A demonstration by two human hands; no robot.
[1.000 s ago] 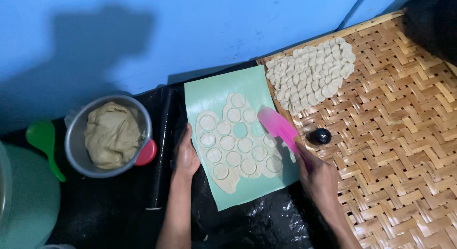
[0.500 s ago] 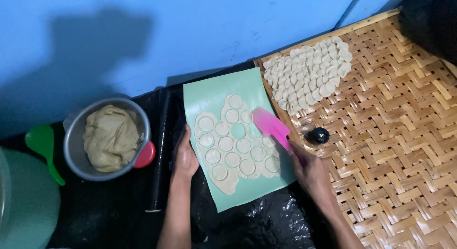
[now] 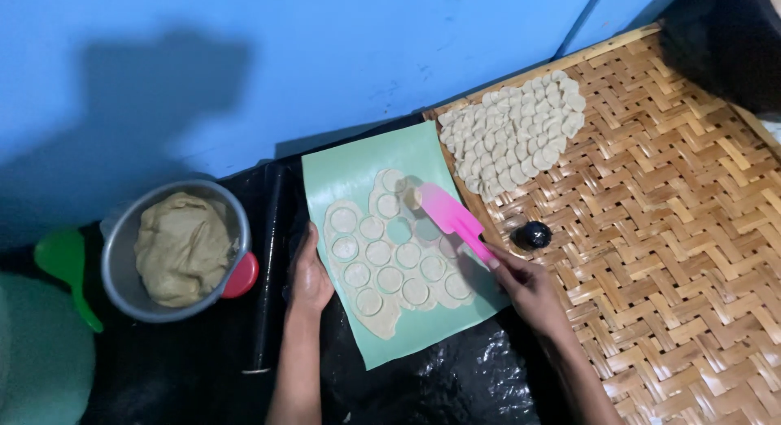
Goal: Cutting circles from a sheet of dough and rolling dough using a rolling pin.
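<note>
Near edge: crinkled black plastic sheet (image 3: 455, 384) covers the work surface. Left hand (image 3: 311, 274) lies flat, fingers loosely extended, pressing the left border of the green mat (image 3: 358, 161); it holds nothing. Right hand (image 3: 527, 285) is closed around the handle of a pink spatula (image 3: 451, 217), whose blade rests at the upper right part of the rolled dough sheet (image 3: 390, 254) in the middle of the mat.

Dough sheet: already cut all over into rounds. Most rounds sit in place; one or two gaps show green mat, so lifting looks barely begun.

Left of mat: dark rolling pin (image 3: 267, 270), idle. Further left, a metal bowl (image 3: 122, 254) with a big lump of unrolled dough (image 3: 183, 246), so much remains.

Right: small black round cutter (image 3: 533, 235) on the woven bamboo tray (image 3: 691, 230).

Far: a sizeable stack of finished dough discs (image 3: 512, 136), overlapped, at the tray's upper left corner.
</note>
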